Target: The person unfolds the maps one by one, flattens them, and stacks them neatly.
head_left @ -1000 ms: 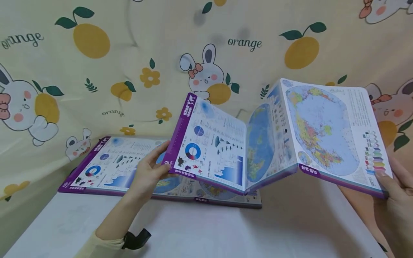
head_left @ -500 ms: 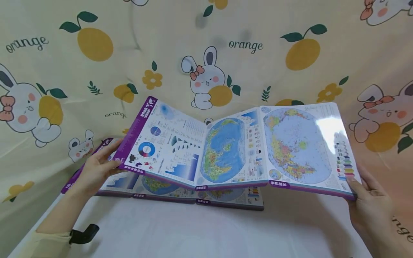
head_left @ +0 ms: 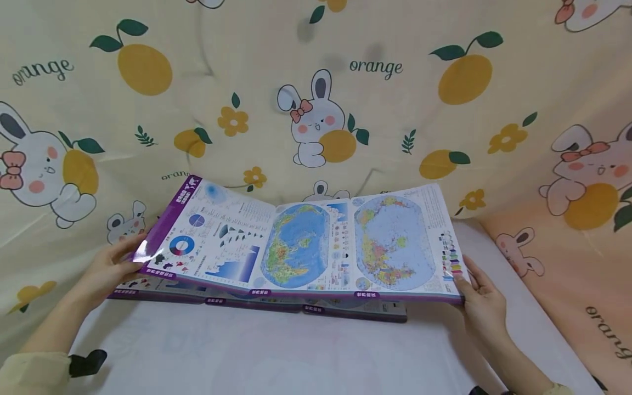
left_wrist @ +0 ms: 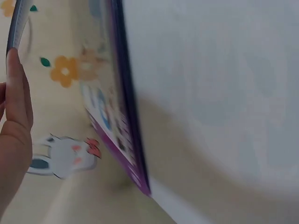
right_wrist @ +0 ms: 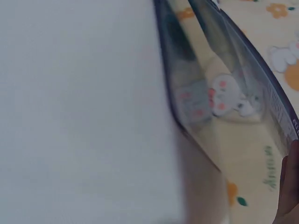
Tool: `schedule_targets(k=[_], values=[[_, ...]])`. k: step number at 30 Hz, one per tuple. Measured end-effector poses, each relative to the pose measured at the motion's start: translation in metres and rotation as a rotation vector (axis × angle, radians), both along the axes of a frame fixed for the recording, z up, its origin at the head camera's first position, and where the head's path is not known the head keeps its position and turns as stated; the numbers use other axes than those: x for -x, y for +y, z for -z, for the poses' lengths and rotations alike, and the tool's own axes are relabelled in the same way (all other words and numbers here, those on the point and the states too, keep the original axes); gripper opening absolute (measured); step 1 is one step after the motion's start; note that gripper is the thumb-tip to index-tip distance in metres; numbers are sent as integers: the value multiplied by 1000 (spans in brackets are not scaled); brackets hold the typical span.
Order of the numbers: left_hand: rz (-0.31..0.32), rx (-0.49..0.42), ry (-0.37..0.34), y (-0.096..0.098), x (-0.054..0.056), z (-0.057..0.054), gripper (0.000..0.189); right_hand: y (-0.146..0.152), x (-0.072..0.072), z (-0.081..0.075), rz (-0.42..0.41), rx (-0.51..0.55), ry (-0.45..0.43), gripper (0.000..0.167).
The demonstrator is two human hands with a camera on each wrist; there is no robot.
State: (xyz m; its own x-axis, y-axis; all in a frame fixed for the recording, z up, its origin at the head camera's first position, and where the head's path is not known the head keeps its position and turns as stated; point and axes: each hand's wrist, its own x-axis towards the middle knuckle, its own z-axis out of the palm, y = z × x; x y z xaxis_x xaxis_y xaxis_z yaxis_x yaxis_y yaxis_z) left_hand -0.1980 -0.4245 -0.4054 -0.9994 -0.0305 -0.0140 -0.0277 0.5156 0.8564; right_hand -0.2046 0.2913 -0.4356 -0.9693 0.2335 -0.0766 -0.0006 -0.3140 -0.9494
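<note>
A fold-out world map [head_left: 296,247] with three glossy panels and a purple border hangs spread in the head view. My left hand [head_left: 106,271] pinches its left end, thumb on the printed side. At the lower right corner, my right hand [head_left: 484,304] grips the other end, its thumb also on top. Underneath lies a second, matching fold-out map [head_left: 355,314] on the table, mostly covered by the first. The left wrist view has the left hand [left_wrist: 16,112] at the held map's edge, apart from the lower map [left_wrist: 124,93]. Only part of the right hand [right_wrist: 290,182] shows in its wrist view.
The white table [head_left: 276,356] extends in front of the maps. Behind and at both sides hangs a cream curtain [head_left: 296,49] printed with rabbits and oranges; it meets the table's back edge.
The held map has come down and left over the lower one, and its panels have unfolded flatter. Both hands, still holding its ends, have moved left and the right has lowered.
</note>
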Motion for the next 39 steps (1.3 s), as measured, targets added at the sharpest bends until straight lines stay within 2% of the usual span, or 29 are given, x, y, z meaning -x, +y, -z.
schedule_targets(k=[4, 8, 11, 13, 17, 20, 22, 26, 34, 39], values=[[-21, 73, -32, -12, 2, 9, 70, -15, 9, 10, -26, -182, -76, 62], [-52, 106, -62, -21, 4, 16, 71, -25, 16, 19, -81, -350, -114, 62], [-62, 173, -54, -26, 4, 19, 71, -29, 20, 22, -138, -498, -129, 63], [-56, 244, -32, -30, 4, 21, 69, -30, 21, 23, -180, -603, -135, 65], [-30, 450, 16, -35, 7, 25, 63, -30, 22, 25, -270, -787, -100, 72], [-6, 590, 46, -40, 12, 33, 61, -30, 21, 27, -340, -885, -61, 74], [3, 643, 52, -43, 14, 38, 60, -31, 21, 27, -383, -952, -54, 74], [0, 681, 56, -46, 14, 46, 60, -36, 23, 27, -451, -1045, -56, 71], [-3, 725, 92, -56, 15, 51, 56, -42, 20, 27, -511, -1173, -8, 74], [-18, 719, -17, -60, 15, 53, 59, -43, 17, 29, -551, -1222, 24, 76]])
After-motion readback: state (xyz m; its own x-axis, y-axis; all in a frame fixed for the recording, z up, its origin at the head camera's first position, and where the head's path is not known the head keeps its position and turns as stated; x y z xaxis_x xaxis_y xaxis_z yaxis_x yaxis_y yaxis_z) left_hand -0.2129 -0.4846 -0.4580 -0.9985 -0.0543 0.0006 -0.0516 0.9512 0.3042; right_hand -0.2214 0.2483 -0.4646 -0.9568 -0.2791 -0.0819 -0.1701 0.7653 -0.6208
